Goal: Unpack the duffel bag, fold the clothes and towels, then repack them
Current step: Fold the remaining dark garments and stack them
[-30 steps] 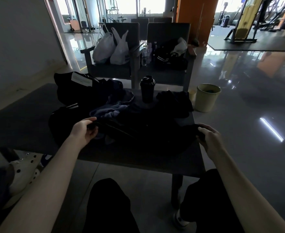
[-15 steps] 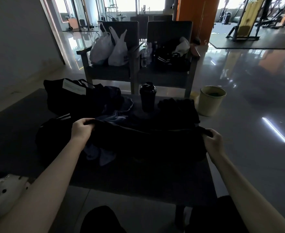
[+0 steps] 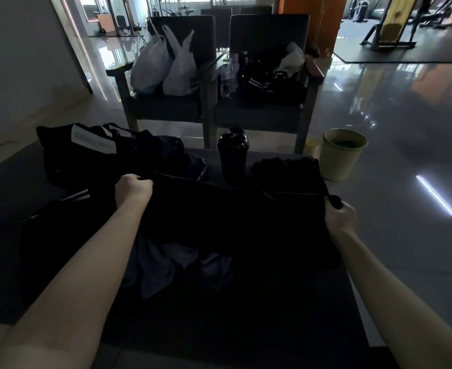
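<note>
Left hand: your left hand (image 3: 133, 189) is curled tight round one top corner of the black garment (image 3: 232, 217), toward the table's left side.
Right hand: your right hand (image 3: 339, 218) pinches the other top corner, at the table's right edge.
Black garment: stretched between your hands above the middle of the table (image 3: 246, 328).
Duffel bag: the duffel bag (image 3: 86, 153) sits at the far left corner.
Grey cloth: the grey cloth (image 3: 161, 267) lies crumpled under the garment's lower edge.
Shaker bottle: the shaker bottle (image 3: 232, 155) stands upright at the far edge.
</note>
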The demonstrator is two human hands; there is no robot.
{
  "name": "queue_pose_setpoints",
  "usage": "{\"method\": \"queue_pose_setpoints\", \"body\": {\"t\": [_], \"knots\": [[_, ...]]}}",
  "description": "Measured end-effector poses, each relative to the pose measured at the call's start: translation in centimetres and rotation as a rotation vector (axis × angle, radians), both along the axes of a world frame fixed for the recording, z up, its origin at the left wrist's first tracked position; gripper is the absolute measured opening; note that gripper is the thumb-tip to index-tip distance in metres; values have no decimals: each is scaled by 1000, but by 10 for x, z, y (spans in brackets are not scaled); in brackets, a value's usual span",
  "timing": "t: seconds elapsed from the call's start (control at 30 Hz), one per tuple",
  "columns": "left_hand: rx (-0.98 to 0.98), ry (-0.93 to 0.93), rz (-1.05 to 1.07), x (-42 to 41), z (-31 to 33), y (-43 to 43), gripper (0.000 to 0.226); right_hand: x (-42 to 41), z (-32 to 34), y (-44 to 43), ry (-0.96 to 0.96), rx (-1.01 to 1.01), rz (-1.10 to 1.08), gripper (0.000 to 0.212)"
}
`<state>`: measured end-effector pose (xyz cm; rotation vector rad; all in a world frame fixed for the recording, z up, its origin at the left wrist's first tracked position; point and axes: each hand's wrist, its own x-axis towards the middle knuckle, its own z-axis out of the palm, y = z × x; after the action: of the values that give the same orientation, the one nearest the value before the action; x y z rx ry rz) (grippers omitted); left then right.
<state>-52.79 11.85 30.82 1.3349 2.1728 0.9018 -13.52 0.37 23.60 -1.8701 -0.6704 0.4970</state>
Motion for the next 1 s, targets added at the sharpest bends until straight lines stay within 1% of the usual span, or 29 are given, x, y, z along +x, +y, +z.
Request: {"method": "queue_pose_setpoints", "body": {"t": [0.07,0.13,0.2,0.23,0.27,0.3,0.33,0.37,0.4,0.43,0.47,0.5,0.53,0.57,0.63,0.7,0.77,0.87,1.0], "knots": [[-14,8,10,1,-6,4,20,0,-2,0,-32,-38,11,29],[-62,34,-30,3,-10,5,31,-5,-2,-2,-116,-115,20,31],[-125,30,-159,11,-14,0,45,-15,-3,-11,-294,-185,34,41],[-153,33,-250,16,-17,-5,53,-24,-4,-19,-423,-169,37,47],[-142,90,-343,20,-18,-12,58,-35,-5,-28,-558,-109,48,47],[-73,198,-432,25,-19,-22,60,-46,-6,-37,-670,-18,88,44],[52,322,-529,29,-19,-33,58,-56,-8,-46,-741,55,175,40],[203,428,-652,32,-20,-45,56,-65,-11,-54,-763,81,314,42],[280,506,-797,35,-22,-57,57,-73,-14,-62,-746,30,478,54],[267,579,-932,38,-23,-69,61,-79,-17,-68,-722,-83,640,73],[175,668,-1028,39,-26,-79,65,-83,-23,-74,-736,-229,758,90],[45,787,-1072,38,-31,-86,70,-83,-30,-78,-794,-351,821,99],[-68,896,-1067,36,-36,-89,74,-82,-37,-79,-853,-423,847,96],[-132,970,-1039,33,-40,-90,77,-81,-42,-79,-880,-449,851,86],[-157,1015,-985,29,-45,-87,72,-79,-46,-78,-892,-394,812,64],[-142,1014,-968,31,-44,-88,62,-79,-43,-77,-856,-325,761,47],[-126,983,-971,34,-41,-92,51,-81,-38,-79,-804,-280,731,38],[-67,899,-968,33,-32,-104,39,-79,-29,-87,-752,-291,732,31],[62,854,-965,26,-25,-130,28,-73,-24,-113,-652,-332,769,25]]}}
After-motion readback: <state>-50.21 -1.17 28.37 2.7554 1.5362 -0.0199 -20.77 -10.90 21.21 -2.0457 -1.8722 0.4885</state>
